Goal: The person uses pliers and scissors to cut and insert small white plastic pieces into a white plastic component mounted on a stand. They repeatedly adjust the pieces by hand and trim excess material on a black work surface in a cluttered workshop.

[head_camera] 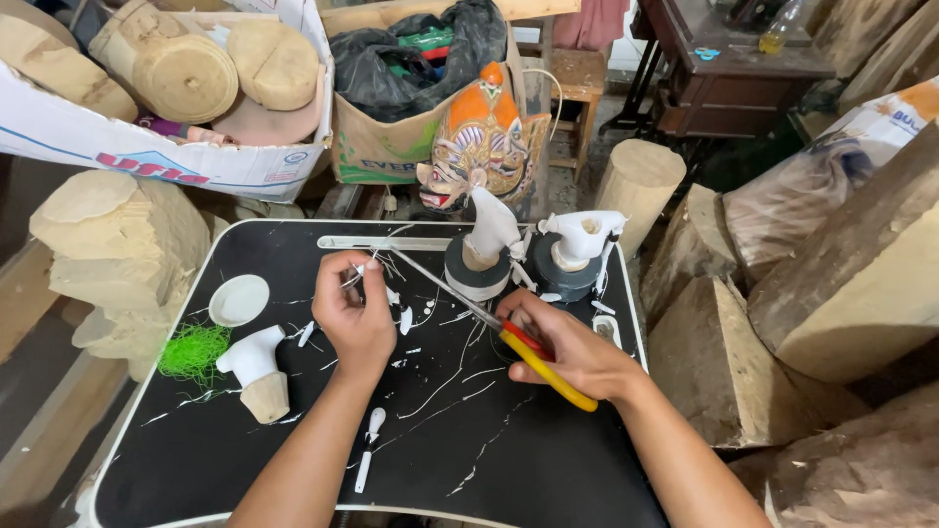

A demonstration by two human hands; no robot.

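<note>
The left hand (pixel 357 318) pinched thin white strips (pixel 377 266); the right hand (pixel 567 352) gripped scissors (pixel 509 337). 3 white carved heads (pixel 489 230) stood unpainted, trimmings littering the tray (pixel 293 240).

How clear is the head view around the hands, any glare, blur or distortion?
Head view: even, soft light, hands sharp; left hand pinching thin white strands, right hand gripping red-and-yellow-handled scissors. Faint sheen on the black tray; wide-lens bending at the edges; weak shadows.

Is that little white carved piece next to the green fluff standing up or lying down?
Lying down: the white carved piece rests on its side on the black table.
</note>
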